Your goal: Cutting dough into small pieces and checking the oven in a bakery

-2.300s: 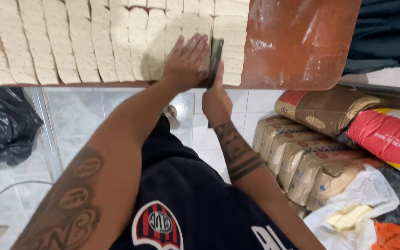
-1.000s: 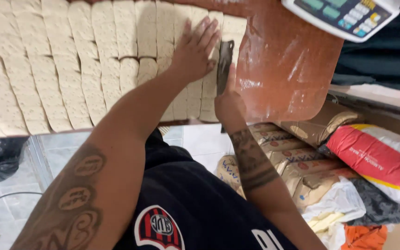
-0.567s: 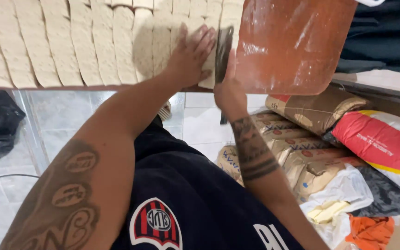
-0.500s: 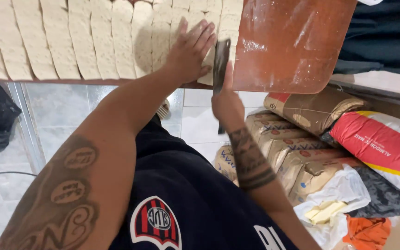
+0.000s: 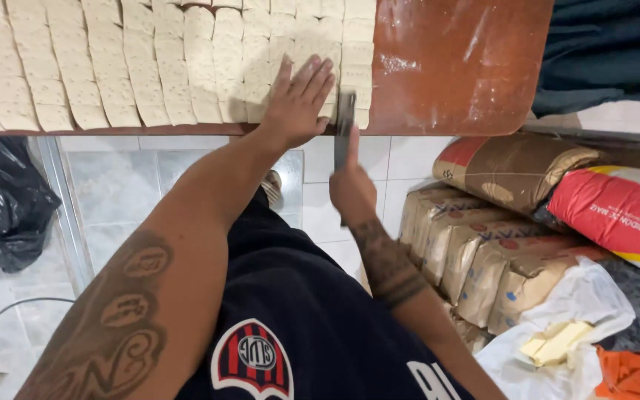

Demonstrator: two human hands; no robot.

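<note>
Red-brown board (image 5: 461,67) | left hand (image 5: 298,104) still flat on dough strips (image 5: 150,67) | right hand (image 5: 351,194) keeps blade (image 5: 344,130)

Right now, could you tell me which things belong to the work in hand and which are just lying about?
In use:
left hand flat on dough pieces
right hand holding knife
brown board

Lying about:
paper sacks
red sack
black bag
</note>
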